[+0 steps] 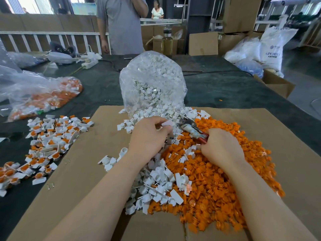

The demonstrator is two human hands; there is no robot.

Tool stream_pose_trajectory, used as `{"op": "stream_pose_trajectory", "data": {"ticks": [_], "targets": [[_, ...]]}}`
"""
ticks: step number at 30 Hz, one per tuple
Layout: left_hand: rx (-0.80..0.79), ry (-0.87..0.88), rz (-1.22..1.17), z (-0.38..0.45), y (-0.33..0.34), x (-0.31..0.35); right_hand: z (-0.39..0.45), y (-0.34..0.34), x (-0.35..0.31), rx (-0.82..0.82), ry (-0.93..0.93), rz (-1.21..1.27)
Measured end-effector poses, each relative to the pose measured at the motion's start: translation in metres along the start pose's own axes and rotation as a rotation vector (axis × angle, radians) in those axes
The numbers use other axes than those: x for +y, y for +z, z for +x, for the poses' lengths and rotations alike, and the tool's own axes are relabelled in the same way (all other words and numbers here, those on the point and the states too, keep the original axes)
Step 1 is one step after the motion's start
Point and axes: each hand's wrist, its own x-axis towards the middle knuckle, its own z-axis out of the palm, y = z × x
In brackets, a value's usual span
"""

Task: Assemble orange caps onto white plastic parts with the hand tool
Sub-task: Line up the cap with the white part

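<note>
Left hand (149, 136) pinches one white part (167, 123) at its fingertips. Right hand (220, 146) grips the pliers (192, 129), fingers curled round the red handles, tool head just beside the part. Orange caps (217, 180) heaped under both wrists on cardboard (83, 171).

We are curling our left hand (149, 136) at eleven o'clock, fingers pinching, while our right hand (220, 146) is clenching at one o'clock.
</note>
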Motion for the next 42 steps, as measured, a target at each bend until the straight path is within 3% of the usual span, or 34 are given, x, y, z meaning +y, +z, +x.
{"op": "stream_pose_trajectory", "data": {"ticks": [8,13,18,26,29,33,35,42], "targets": [[-0.017,0.014,-0.152,0.001,-0.001,0.0,0.003,-0.002,0.012,0.112,0.017,0.216],[0.079,-0.046,-0.321,-0.001,0.001,0.004,0.001,-0.008,0.019,-0.036,0.0,0.101],[0.098,-0.003,-0.269,-0.001,0.001,0.005,-0.001,-0.011,0.014,-0.11,-0.034,0.053],[0.096,-0.137,-0.46,-0.007,0.001,0.011,-0.004,-0.009,0.011,0.002,-0.078,0.114],[0.048,-0.223,-0.605,-0.008,0.001,0.016,-0.004,-0.009,0.013,0.091,-0.078,0.303],[-0.022,-0.324,-0.811,-0.01,0.001,0.024,-0.009,-0.017,0.004,0.063,-0.028,0.969],[-0.053,-0.345,-0.846,-0.012,0.002,0.028,-0.013,-0.023,0.0,0.027,-0.034,1.159],[-0.104,-0.382,-0.933,-0.02,0.011,0.035,-0.017,-0.019,-0.009,0.088,-0.11,1.265]]}}
